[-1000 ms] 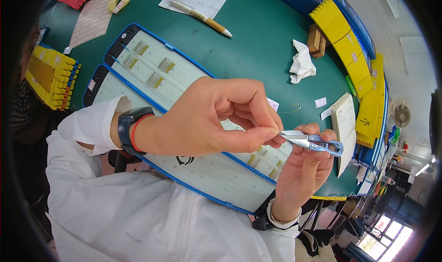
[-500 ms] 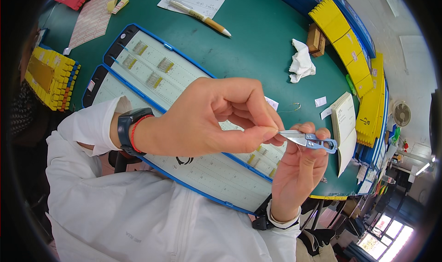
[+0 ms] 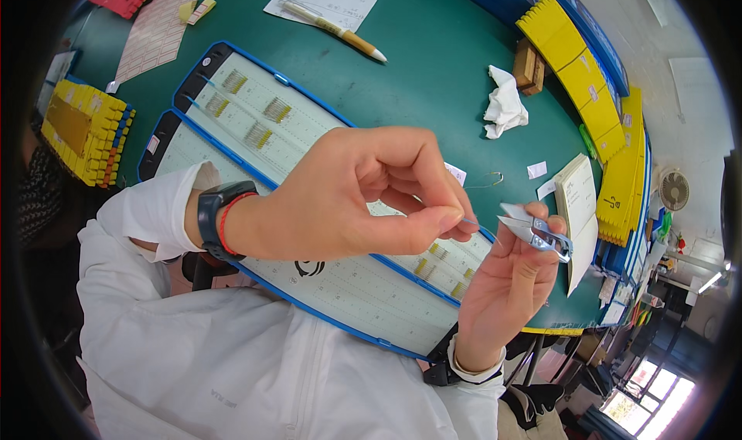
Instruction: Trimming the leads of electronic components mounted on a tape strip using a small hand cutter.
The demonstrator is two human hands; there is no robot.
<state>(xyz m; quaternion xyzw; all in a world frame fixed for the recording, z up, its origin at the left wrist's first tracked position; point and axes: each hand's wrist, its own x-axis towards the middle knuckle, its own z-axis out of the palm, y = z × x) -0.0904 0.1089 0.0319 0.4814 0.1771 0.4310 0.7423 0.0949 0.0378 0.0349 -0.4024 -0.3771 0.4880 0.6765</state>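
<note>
My left hand [image 3: 363, 196] is raised over the white, blue-rimmed tray [image 3: 325, 277], thumb and forefinger pinched on a thin wire-like piece [image 3: 468, 222] too small to make out. My right hand [image 3: 506, 285] comes up from below and grips small metal snips [image 3: 535, 230], whose open blades point left, close to the pinched piece. A dark watch and a red band sit on my left wrist. Small clusters of gold-coloured pins [image 3: 277, 110] lie in rows on the tray.
The green table [image 3: 433, 84] carries a pen [image 3: 332, 28] on a paper sheet, a crumpled white tissue [image 3: 504, 104], a small wooden block [image 3: 529, 65], yellow trays [image 3: 587, 92] along the far right edge, a yellow rack [image 3: 81, 131] at left and a pink sheet [image 3: 158, 26].
My right hand has shifted the snips slightly, and their blades now stand apart near my left fingertips. My left hand stays pinched in about the same place.
</note>
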